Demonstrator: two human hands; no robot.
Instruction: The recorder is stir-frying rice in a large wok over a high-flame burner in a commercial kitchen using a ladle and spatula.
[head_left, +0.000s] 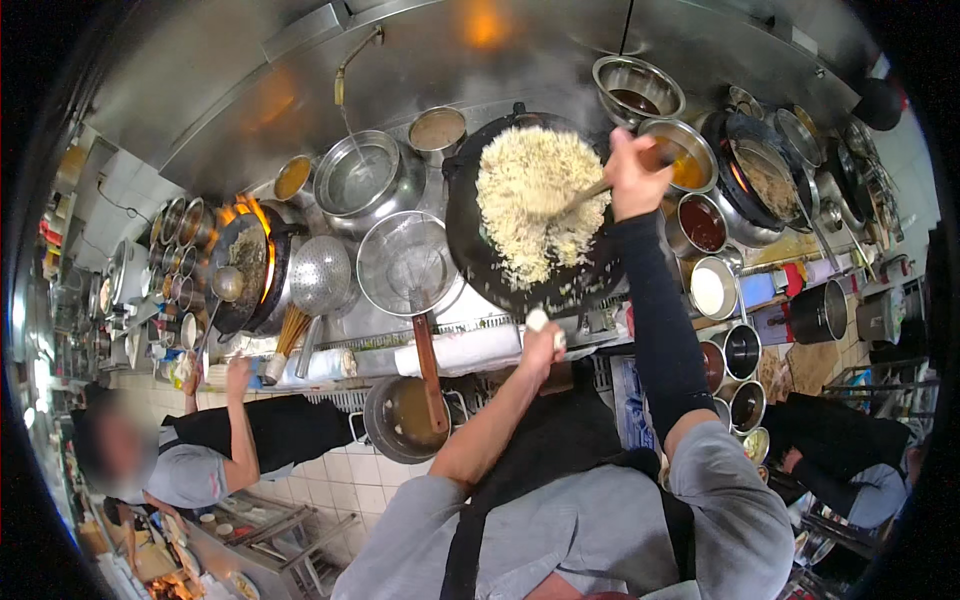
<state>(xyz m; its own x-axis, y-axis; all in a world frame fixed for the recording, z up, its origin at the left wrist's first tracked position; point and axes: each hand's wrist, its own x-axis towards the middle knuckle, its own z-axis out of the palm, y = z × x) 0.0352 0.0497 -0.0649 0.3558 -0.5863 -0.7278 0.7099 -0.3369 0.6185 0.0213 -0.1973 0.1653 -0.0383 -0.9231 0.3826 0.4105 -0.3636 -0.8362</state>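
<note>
A large black wok (472, 255) stands before me, filled with a mound of fried rice (536, 180) with pale yellow bits; the rice is blurred by motion. My right hand (637, 176) grips the handle of a cooking ladle or spatula (589, 196). Its working end is down in the rice and cannot be made out. At the wok's near rim, my left hand (541, 349) is closed on a folded white cloth (537, 321), which appears to wrap the wok's handle. Loose grains cling to the dark wall of the wok nearest me.
Left of the wok lie a round strainer (409, 259) with a wooden handle and a perforated skimmer (321, 271). Flames rise around another wok (244, 270), where a co-worker (202, 450) stands. Sauce pots (701, 223) line the right side. A stockpot (401, 431) sits below the counter's edge.
</note>
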